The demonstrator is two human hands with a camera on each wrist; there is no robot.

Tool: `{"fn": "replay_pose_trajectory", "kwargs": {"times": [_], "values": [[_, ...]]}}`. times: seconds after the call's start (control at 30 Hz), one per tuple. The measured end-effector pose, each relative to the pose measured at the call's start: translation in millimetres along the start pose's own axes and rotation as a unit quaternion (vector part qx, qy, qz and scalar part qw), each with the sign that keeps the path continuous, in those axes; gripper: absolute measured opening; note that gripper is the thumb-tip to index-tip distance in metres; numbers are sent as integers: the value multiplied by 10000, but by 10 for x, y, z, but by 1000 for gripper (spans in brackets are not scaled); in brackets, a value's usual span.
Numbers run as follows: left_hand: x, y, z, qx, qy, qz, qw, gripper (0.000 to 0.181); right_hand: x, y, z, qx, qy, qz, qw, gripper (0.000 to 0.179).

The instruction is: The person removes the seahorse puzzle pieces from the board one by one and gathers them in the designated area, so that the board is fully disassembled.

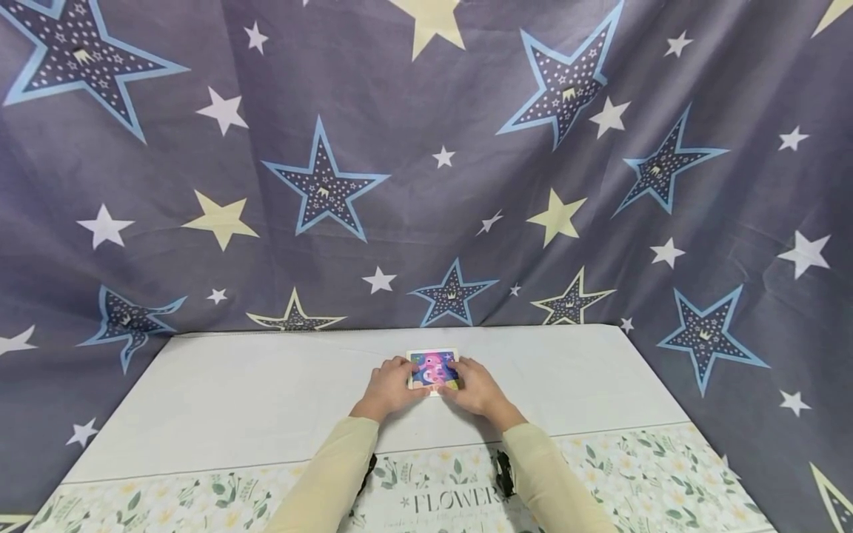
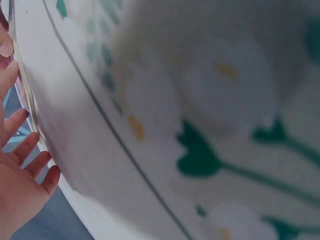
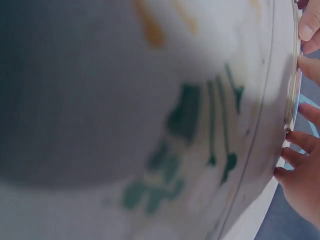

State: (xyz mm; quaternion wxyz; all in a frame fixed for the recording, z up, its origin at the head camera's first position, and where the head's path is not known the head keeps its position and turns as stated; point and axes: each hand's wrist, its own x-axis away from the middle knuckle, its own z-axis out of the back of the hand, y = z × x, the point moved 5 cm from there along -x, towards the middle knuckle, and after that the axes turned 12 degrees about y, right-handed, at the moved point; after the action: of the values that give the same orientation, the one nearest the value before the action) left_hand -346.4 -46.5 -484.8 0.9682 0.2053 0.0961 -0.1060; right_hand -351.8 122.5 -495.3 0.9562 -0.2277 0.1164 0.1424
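A small flat picture board (image 1: 435, 369) with a pale frame lies on the white tabletop. Its picture shows a pink cartoon figure on dark blue. My left hand (image 1: 389, 386) rests at the board's left side, and my right hand (image 1: 477, 386) at its right. Both thumbs reach the near edge, while the index fingers touch the picture from the sides. In the left wrist view, the left fingers (image 2: 24, 148) are spread, the outer fingertips down by the board's rim. The right wrist view shows the right fingers (image 3: 301, 142) spread likewise. Whether the picture has separate pieces cannot be told.
A flower-printed cloth (image 1: 633, 474) with lettering covers the near part of the table, in front of the white surface (image 1: 266, 392). Dark grey star-patterned curtain (image 1: 413, 215) hangs behind and along both sides. Something black sits beneath each forearm.
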Motion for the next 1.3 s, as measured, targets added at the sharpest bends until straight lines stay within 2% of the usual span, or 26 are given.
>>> {"fn": "replay_pose_trajectory", "kwargs": {"times": [0.23,0.4,0.57,0.97,1.3], "values": [[17,35,23,-156,-147,-118,9997,56,17,-13,-5,112,-288,-178,9994,63],[35,52,25,-286,-269,-261,9989,56,48,-24,19,148,-364,-118,9992,63],[87,58,37,-338,-279,-540,9976,55,111,-50,65,285,-435,6,9986,63],[342,102,121,-351,-540,-1034,9926,53,353,-175,198,362,-511,299,9976,61],[577,177,184,-491,-554,-1227,9897,53,579,-194,206,373,-471,514,9969,63]]}}
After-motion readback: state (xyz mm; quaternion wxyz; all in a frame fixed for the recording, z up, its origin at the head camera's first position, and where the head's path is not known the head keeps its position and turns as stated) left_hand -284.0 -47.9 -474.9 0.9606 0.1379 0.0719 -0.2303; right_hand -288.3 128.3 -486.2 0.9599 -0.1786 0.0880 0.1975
